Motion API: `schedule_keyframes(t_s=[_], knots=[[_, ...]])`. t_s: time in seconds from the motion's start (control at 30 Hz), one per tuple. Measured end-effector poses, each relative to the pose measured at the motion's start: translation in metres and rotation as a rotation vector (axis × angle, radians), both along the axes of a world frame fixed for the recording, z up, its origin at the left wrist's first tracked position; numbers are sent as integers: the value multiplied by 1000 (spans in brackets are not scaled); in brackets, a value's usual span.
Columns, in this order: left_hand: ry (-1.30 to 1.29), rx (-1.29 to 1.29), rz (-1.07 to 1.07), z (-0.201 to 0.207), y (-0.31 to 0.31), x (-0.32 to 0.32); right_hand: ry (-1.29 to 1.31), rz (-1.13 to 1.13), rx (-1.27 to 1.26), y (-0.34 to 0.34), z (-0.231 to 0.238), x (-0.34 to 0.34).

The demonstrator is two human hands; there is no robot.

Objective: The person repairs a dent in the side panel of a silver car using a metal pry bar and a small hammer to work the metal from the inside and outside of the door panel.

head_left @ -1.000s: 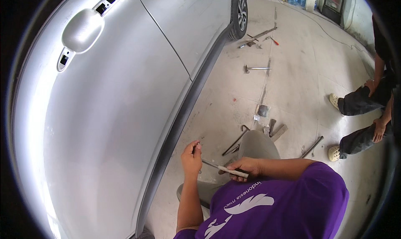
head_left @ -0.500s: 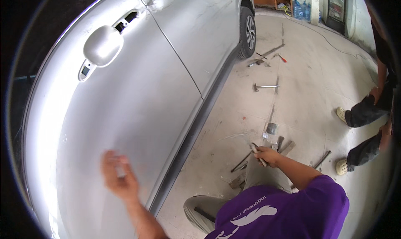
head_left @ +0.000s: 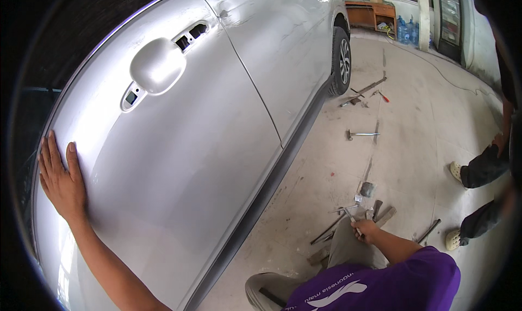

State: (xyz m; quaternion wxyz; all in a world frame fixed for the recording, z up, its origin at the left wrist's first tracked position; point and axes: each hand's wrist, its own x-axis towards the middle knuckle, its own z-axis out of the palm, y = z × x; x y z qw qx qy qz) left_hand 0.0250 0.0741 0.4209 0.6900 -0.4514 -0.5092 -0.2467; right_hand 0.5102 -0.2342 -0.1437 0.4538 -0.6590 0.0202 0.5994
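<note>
Silver car door (head_left: 179, 164) bears the flat, open left hand (head_left: 61, 178) while the right hand (head_left: 365, 229) stays clamped on a thin metal rod (head_left: 350, 217) over the floor (head_left: 413, 148), where a slip could scratch paint.

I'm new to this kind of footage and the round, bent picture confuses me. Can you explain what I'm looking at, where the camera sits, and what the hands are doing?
The camera is worn on a person's head and looks down, and its very wide lens bends straight edges. There is no machine, only two bare hands. The left hand lies flat, fingers spread, on the silver car door, below the door handle cup. The right hand is low by the knee and closes its grip on a thin metal tool. More rods and tools lie scattered on the concrete floor, with a hammer farther off. Another person's legs stand at the right.
</note>
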Motion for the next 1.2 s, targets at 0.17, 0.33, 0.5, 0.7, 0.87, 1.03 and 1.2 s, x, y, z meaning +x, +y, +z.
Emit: schedule_keyframes(t_s=[0.17,0.33,0.5,0.7,0.87,1.03,1.2], knots=[[3,-11,30,1,-1,0,126,-52,-9,0,-5,9],[-8,-37,17,2,-3,5,144,-50,-43,2,-6,12],[-56,-71,23,0,-6,9,225,-61,24,-5,-16,21],[-100,-53,67,-2,-8,20,324,-72,-11,4,-18,25],[37,-200,-236,-28,-8,87,250,-70,-52,14,-19,19],[342,-726,-344,-81,0,204,259,-103,4,4,-18,18],[359,-638,-432,-93,36,267,320,-174,85,-6,-15,13]])
